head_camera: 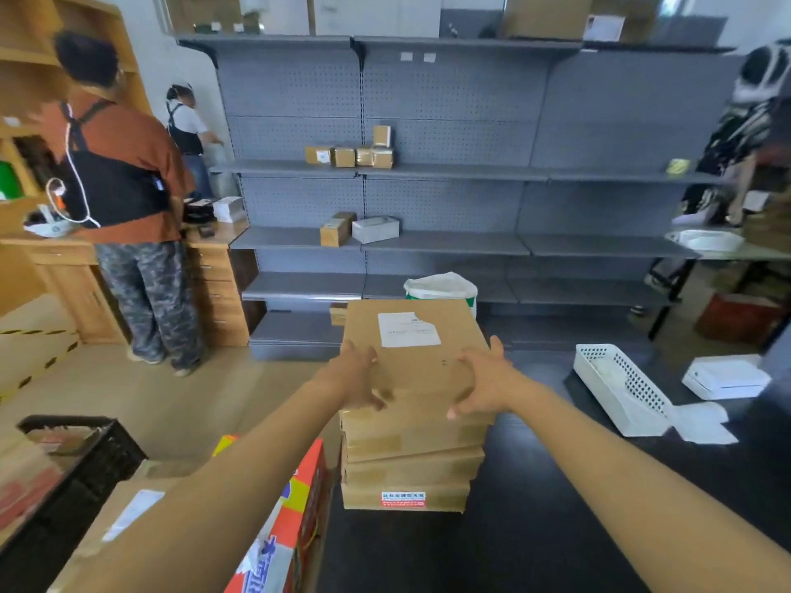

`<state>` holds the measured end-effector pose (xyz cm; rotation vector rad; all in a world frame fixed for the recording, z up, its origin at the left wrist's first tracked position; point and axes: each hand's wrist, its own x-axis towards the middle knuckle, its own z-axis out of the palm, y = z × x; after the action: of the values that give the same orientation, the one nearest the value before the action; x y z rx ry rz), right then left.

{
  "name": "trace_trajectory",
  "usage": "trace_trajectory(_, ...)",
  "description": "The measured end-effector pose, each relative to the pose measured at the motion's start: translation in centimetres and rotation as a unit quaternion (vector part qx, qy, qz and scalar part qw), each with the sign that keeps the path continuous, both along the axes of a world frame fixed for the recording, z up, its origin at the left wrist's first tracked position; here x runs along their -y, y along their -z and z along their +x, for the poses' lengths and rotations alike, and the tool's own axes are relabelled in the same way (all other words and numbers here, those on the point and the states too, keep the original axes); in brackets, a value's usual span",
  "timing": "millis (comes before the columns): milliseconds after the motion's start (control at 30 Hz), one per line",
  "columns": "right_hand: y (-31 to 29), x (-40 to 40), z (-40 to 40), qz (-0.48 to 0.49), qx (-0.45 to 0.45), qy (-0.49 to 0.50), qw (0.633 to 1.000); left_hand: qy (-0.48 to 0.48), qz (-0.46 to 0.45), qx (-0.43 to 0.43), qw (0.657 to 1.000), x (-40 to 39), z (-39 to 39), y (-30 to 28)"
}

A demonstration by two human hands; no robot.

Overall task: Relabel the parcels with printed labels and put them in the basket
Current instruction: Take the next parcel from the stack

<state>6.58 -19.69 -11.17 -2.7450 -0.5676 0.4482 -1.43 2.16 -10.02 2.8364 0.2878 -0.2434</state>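
Note:
A stack of flat brown cardboard parcels (413, 464) stands in front of me on the dark surface. The top parcel (421, 370) carries a partly torn white label (406, 329) near its far end. My left hand (357, 378) grips the top parcel's left edge, thumb curled over the near corner. My right hand (481, 385) grips its right edge, fingers spread along the side. The bottom parcel shows a red and white sticker (403, 499) on its near face. A white perforated basket (618, 385) lies tilted to the right.
A black crate (92, 464) and a colourful carton (295, 507) sit at the lower left. Grey shelves (449, 241) with small boxes fill the back. Loose white sheets (702, 421) and a white device (725, 376) lie at the right. People stand at the left desk and at the far right.

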Motion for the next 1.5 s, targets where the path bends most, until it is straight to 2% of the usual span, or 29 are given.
trace_trajectory(200, 0.6, -0.3, 0.1, 0.017, 0.045, 0.037, 0.998, -0.022, -0.007, 0.036, 0.999, 0.2, 0.2, 0.2)
trace_trajectory(467, -0.4, 0.5, -0.2, 0.035, 0.058, 0.064, 0.996, -0.069, -0.051, 0.043, 0.995, 1.0, 0.2, -0.2)
trace_trajectory(633, -2.4, 1.4, -0.8, 0.058, 0.073, 0.085, 0.992, -0.063, -0.044, 0.062, 0.995, 2.0, 0.2, -2.4)
trace_trajectory(833, -6.8, 3.9, -1.2, 0.119, 0.128, 0.137, 0.975, -0.046, -0.047, 0.126, 0.990, 4.7, 1.0, -6.7)
trace_trajectory(967, -8.3, 6.6, -1.3, 0.124, 0.154, 0.161, 0.967, -0.024, -0.063, 0.144, 0.987, 7.1, 2.1, -7.6)
trace_trajectory(1167, -7.2, 13.3, -0.6, 0.120, 0.137, 0.189, 0.965, 0.011, -0.053, 0.127, 0.990, 13.1, 4.1, -6.9)
trace_trajectory(1500, -3.8, 25.8, 5.7, 0.101, 0.124, 0.180, 0.971, -0.007, -0.066, 0.099, 0.993, 26.2, 9.8, -3.3)
